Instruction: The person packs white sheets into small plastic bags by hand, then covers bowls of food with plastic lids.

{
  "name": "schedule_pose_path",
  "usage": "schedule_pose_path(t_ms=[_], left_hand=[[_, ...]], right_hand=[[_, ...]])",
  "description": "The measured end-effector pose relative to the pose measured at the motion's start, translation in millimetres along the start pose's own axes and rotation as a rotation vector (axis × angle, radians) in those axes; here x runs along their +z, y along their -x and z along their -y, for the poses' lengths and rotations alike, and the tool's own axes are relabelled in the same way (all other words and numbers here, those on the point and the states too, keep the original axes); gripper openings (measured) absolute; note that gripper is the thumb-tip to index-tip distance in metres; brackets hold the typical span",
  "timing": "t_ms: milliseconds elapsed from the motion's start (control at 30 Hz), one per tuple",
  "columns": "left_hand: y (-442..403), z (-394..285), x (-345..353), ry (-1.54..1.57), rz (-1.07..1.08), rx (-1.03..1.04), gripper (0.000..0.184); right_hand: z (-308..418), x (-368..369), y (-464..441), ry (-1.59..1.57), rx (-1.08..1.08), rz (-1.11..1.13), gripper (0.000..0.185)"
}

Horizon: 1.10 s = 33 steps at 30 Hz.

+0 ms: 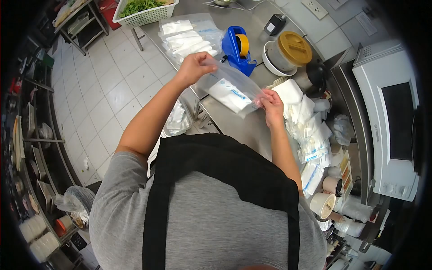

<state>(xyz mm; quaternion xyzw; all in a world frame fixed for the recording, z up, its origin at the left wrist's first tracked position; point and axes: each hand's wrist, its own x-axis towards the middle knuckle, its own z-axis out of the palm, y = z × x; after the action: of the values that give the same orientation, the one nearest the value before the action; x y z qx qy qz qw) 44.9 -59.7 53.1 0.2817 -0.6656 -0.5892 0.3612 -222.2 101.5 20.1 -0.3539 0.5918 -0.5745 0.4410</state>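
Observation:
Between my two hands stretches a clear plastic bag (234, 74) above the steel table. A white packet (230, 95) with blue print shows inside or behind the film; I cannot tell which. My left hand (196, 69) pinches the bag's upper left corner. At the other end, my right hand (271, 107) has its fingers closed on the bag's right edge. Beyond the bag stands a blue tape dispenser (235, 51) with a yellow roll. Several white packets (186, 42) lie on plastic bags just past my left hand. More white packets (310, 119) are heaped beside my right hand.
A tub with a yellow lid (294, 48) sits in a white bowl at the back right. A white microwave (389, 121) stands at the right. At the far left edge of the table is a basket of greens (145, 12). Shelves (40, 139) line the left.

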Motion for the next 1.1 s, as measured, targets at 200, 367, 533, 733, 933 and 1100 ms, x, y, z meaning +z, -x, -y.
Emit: schedule_pose_path(t_ms=[200,367,533,733,933,1100], left_hand=[[0,-80,36,-0.415,0.128,0.282,0.014],[5,-119,51,-0.77,0.01,0.546,0.012],[10,-130,40,-0.565,0.148,0.459,0.012],[2,-72,8,-0.176,0.192,0.283,0.018],[49,29,-3,-0.599,0.353,0.375,0.016],[76,60,1,-0.709,0.376,0.327,0.017]], right_hand=[[-4,17,24,-0.203,-0.108,-0.055,0.029],[-13,9,30,-0.179,-0.2,-0.091,0.019],[-12,-16,29,-0.111,-0.18,-0.117,0.015],[31,-31,39,0.104,-0.54,-0.176,0.013],[-19,-51,83,0.844,-0.689,0.138,0.017],[-30,-41,96,0.925,-0.627,0.167,0.014]])
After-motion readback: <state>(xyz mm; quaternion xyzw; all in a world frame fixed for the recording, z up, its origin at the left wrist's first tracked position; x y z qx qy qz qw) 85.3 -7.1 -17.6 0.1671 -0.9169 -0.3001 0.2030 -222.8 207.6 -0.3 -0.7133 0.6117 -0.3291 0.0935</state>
